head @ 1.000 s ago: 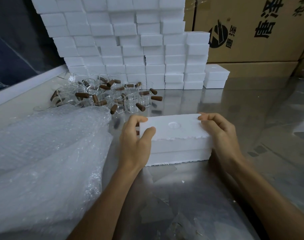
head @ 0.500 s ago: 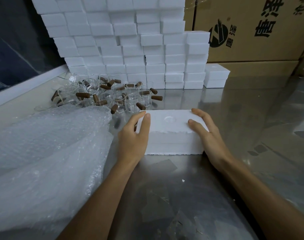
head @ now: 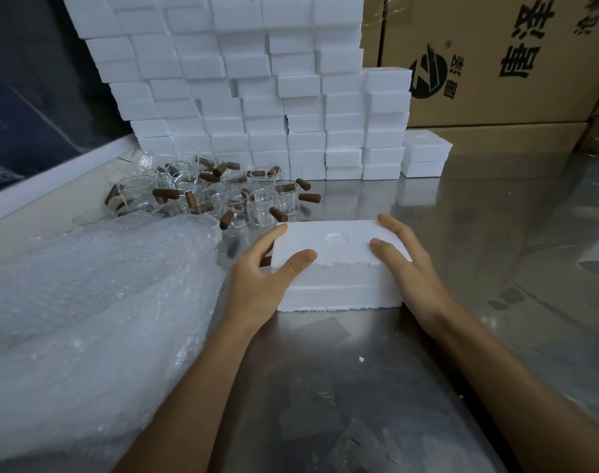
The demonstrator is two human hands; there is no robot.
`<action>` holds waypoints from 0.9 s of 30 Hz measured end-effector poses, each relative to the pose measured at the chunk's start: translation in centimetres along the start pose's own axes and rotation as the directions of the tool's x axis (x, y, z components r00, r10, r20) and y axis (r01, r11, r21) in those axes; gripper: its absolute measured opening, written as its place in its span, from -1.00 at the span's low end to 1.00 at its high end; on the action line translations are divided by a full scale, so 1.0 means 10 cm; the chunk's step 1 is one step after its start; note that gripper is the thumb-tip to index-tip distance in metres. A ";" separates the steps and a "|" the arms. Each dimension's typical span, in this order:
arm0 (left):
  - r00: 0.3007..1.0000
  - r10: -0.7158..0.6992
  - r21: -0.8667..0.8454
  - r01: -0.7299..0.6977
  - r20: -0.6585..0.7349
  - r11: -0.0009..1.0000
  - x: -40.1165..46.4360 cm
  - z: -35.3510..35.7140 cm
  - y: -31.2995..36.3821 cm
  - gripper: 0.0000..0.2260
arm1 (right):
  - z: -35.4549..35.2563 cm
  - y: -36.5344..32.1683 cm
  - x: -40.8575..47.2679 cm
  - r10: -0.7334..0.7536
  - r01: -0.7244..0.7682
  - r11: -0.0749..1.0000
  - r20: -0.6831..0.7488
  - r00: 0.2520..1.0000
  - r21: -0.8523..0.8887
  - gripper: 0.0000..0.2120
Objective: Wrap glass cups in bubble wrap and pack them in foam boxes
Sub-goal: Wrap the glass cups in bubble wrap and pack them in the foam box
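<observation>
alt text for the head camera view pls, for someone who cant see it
Two bare hands, left hand and right hand, grip the ends of a closed white foam box on a steel table. Bubble wrap lies left; glass cups and stacked foam boxes sit behind.

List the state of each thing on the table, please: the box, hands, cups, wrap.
foam box: closed, lid on, resting on the table.
left hand: grips the box's left end.
right hand: grips its right end.
glass cups: unwrapped, piled together.
bubble wrap: loose heap.

steel table [head: 496,233], printed cardboard cartons [head: 496,56]
</observation>
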State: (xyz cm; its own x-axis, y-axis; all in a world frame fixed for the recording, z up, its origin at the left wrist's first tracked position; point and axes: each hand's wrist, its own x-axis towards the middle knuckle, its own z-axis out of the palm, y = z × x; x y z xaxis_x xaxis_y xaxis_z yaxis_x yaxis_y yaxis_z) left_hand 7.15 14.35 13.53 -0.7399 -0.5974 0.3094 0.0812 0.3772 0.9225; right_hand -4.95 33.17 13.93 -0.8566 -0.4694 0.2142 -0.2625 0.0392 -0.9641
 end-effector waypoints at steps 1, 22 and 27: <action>1.000 -0.008 -0.001 0.008 0.005 1.000 -0.01 0.00 0.00 -0.21 | -0.01 0.00 0.01 0.004 -0.004 1.000 0.003 1.000 -0.002 -0.63; 0.978 -0.026 -0.071 0.042 0.206 0.997 -0.08 -0.18 -0.12 -0.27 | -0.04 0.00 -0.01 0.021 -0.020 0.999 0.007 1.000 -0.037 -0.65; 0.979 -0.029 -0.073 0.044 0.202 0.996 -0.11 -0.16 -0.08 -0.28 | -0.03 0.00 -0.01 0.052 -0.052 0.999 0.018 0.998 -0.002 -0.61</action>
State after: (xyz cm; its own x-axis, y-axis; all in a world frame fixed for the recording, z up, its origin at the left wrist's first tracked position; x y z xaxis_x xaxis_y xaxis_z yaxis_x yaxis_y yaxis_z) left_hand 8.97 13.51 12.80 -0.8618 -0.4523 0.2296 0.0966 0.2979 0.9497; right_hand -5.01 33.42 13.97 -0.8610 -0.4825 0.1609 -0.2186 0.0655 -0.9736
